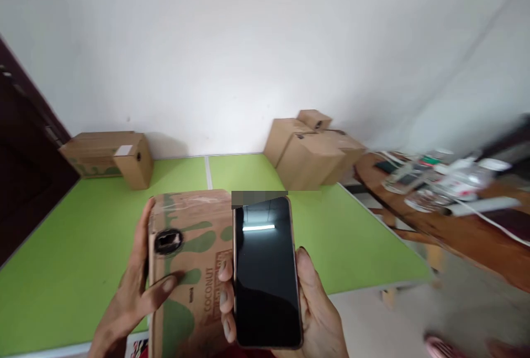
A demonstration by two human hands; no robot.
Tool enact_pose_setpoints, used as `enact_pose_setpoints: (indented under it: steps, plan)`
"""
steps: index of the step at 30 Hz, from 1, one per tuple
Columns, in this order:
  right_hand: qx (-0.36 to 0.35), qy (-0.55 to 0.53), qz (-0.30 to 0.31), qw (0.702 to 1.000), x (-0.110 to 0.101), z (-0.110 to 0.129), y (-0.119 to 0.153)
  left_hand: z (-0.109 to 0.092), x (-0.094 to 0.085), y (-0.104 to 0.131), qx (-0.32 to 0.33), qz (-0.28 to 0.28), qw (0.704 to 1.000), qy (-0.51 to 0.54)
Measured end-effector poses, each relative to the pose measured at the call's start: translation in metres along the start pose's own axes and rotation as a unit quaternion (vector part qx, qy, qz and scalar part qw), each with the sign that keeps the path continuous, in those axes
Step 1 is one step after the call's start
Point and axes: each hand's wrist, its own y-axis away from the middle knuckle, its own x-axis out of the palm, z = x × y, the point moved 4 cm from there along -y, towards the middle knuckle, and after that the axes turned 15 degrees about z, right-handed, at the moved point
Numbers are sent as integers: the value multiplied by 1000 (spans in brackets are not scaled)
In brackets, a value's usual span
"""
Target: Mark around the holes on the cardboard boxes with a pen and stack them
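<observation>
My left hand (136, 292) grips the left side of a cardboard box (194, 281) with green drip shapes, the word COCONUT and a dark-rimmed hole near its upper left corner. The thumb lies on the box's front face and the fingers go round its left edge. Just right of the box, my right hand (318, 308) holds a phone (267, 275) upright, fingers round its left edge and thumb along its right. The phone's screen is black and reflects a ceiling light. It overlaps the right part of the box.
On the green table (74, 253), two cartons (99, 151) stand at the back left and several more (310, 154) at the back right. A wooden table (464, 236) on the right bears bottles, cables and other blurred items. A pink shoe (439, 347) shows at the lower right.
</observation>
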Motion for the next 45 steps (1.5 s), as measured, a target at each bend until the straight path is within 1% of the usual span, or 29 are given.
enact_pose_setpoints:
  steps: [2, 3, 5, 6, 7, 8, 10, 11, 13, 16, 19, 22, 26, 30, 34, 36, 37, 39, 41, 43, 45]
  plan:
    - [-36, 33, -40, 998, -22, 12, 10, -5, 3, 2, -36, -6, 999, 0]
    - [-57, 52, -66, 995, -37, 18, 16, -7, 4, 2, -52, -6, 999, 1]
    - [-83, 96, -140, 982, -74, 29, 28, -10, 5, 3, -71, -8, 997, -1]
    - [-83, 120, -190, 971, -96, 34, 35, -11, 6, 3, -75, -8, 997, -4]
    - [-67, 146, -247, 956, -119, 38, 41, -12, 6, 3, -76, -10, 997, -9]
    - [-50, 172, -310, 934, -142, 42, 48, -13, 7, 3, -76, -12, 997, -14]
    - [-49, 196, -378, 904, -181, 50, 57, -14, 9, 2, -71, -14, 997, -26]
    - [-47, 204, -400, 892, -197, 54, 59, -15, 11, 2, -65, -12, 997, -31]
    - [-38, 216, -426, 878, -223, 60, 62, -19, 15, 1, -47, -7, 998, -43]
    - [-15, 239, -449, 861, -245, 71, 64, -25, 19, 1, -39, 5, 998, -47]
    - [14, 278, -469, 838, -258, 82, 65, -28, 21, -1, -61, 13, 997, -35]
    - [52, 336, -499, 797, -267, 93, 71, -30, 20, -4, -79, 12, 997, -23]
    - [113, 434, -543, 710, -273, 107, 84, -29, 17, -9, -100, -8, 995, -17]
    - [194, 527, -545, 623, -269, 117, 90, -28, 19, -13, -92, -18, 995, -15]
    - [273, 600, -527, 537, -262, 121, 87, -24, 26, -13, -49, 2, 999, -1]
    - [301, 629, -515, 499, -260, 123, 85, -22, 30, -15, -22, 28, 999, 17]
    - [311, 643, -505, 484, -259, 123, 84, -22, 32, -17, -7, 44, 999, 28]
    - [326, 666, -487, 463, -256, 123, 81, -24, 36, -20, 24, 72, 996, 50]
    - [332, 681, -472, 451, -253, 122, 79, -28, 40, -22, 39, 86, 994, 64]
    - [332, 686, -472, 444, -249, 121, 77, -32, 44, -23, 34, 87, 993, 72]
    - [326, 683, -479, 445, -244, 120, 75, -34, 47, -23, 34, 87, 992, 79]
